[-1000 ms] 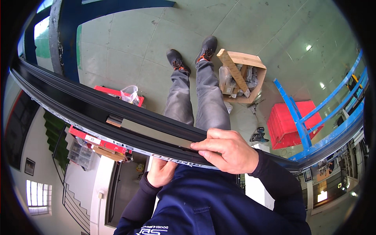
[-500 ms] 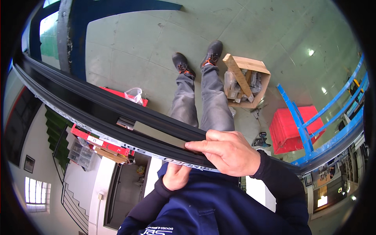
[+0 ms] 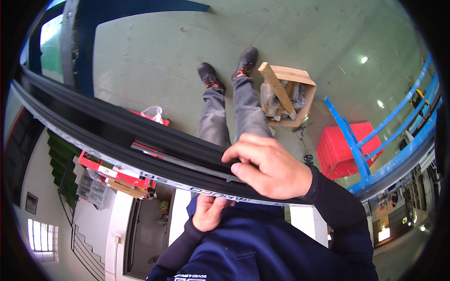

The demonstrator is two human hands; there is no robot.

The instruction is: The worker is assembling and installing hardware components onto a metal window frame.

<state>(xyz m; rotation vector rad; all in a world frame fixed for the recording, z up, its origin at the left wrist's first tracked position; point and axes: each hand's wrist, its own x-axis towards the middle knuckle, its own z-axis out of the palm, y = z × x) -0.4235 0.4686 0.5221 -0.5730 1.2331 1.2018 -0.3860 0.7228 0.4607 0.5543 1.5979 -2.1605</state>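
Note:
A long black channel-shaped profile slants across in front of me, its near side covered by printed pale tape. Inside its channel, a narrow metallic strip lies along a slot with red showing through at its left end. My right hand is over the profile near the strip's right end, index finger and thumb bent around the far wall; the other fingertips are hidden. Beneath the near edge, my left hand is curled with thumb and fingers close together. The profile covers its fingertips, so what they hold does not show.
Beyond my feet's right side, an open cardboard box holds a wooden piece and bagged parts. A red crate stands beside a blue metal frame. Red shelving with a clear organizer is at the left.
My right index finger has gone from stretched out on the strip to bent beside the thumb. The strip now looks narrower, tilted edge-on, and red shows through the slot. The view has shifted slightly.

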